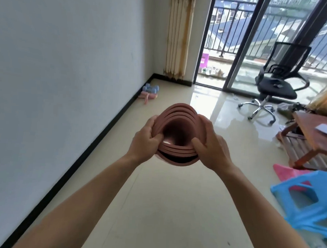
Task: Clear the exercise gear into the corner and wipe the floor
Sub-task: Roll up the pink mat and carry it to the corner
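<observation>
Rolled reddish-brown foam exercise mat (178, 113) is held mid-frame above the glossy beige tiled floor (173, 209). It is seen end-on: the spiral layers and hollow core face the camera, and the long axis points away toward the far corner. Left grip (145, 140) clamps the roll's left side, thumb hooked into the core. Right grip (212, 147) clamps the right side the same way. Pale blue rounded dumbbells (151, 88) lie by the wall, upper left of centre. Black mesh office chair (278, 88) upper right, blue plastic stool (306, 203) lower right.
</observation>
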Demonstrator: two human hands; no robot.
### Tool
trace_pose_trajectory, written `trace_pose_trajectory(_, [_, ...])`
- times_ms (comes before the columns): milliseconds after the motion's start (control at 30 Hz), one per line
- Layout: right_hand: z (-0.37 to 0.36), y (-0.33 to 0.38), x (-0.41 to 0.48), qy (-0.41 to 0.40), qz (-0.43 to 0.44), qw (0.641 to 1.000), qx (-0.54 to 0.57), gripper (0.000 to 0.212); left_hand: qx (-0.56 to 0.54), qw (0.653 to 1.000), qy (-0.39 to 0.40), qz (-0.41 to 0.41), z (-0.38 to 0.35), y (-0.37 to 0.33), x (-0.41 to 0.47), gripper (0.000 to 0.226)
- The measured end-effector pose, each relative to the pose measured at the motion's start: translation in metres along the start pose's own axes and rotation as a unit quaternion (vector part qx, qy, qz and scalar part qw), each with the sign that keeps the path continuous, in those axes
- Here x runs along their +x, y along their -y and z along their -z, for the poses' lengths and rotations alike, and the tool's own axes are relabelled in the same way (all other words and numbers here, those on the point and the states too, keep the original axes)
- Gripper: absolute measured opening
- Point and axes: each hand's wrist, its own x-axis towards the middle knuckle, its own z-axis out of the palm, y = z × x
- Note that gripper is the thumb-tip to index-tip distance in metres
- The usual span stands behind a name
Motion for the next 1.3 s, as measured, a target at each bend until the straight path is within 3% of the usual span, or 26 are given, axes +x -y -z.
trace_pose_trajectory(200, [0.020, -0.040, 0.134, -0.012, -0.001, 1.000, -0.001, 0.065, 0.036, 0.999, 0.018, -0.023, -0.024, -0.017, 0.152, 0.051])
trace_pose_trajectory(400, [0.023, -0.129, 0.272, -0.032, -0.042, 0.999, 0.003, 0.078, 0.050, 0.997, 0.050, -0.020, -0.090, -0.011, 0.312, 0.054])
trace_pose_trajectory(633, [0.045, -0.221, 0.479, -0.010, 0.008, 1.000, 0.001, 0.076, 0.049, 0.998, 0.025, 0.005, -0.154, -0.014, 0.521, 0.052])
trace_pose_trajectory(967, [-0.010, -0.271, 0.784, 0.025, 0.072, 0.997, 0.000, 0.074, 0.048, 0.997, -0.066, 0.015, -0.142, 0.035, 0.793, 0.056])
trace_pose_trajectory(1300, [-0.087, -0.314, 1.084, 0.046, 0.057, 0.997, 0.015, 0.077, 0.078, 0.994, -0.070, 0.043, -0.119, 0.084, 1.100, 0.055])
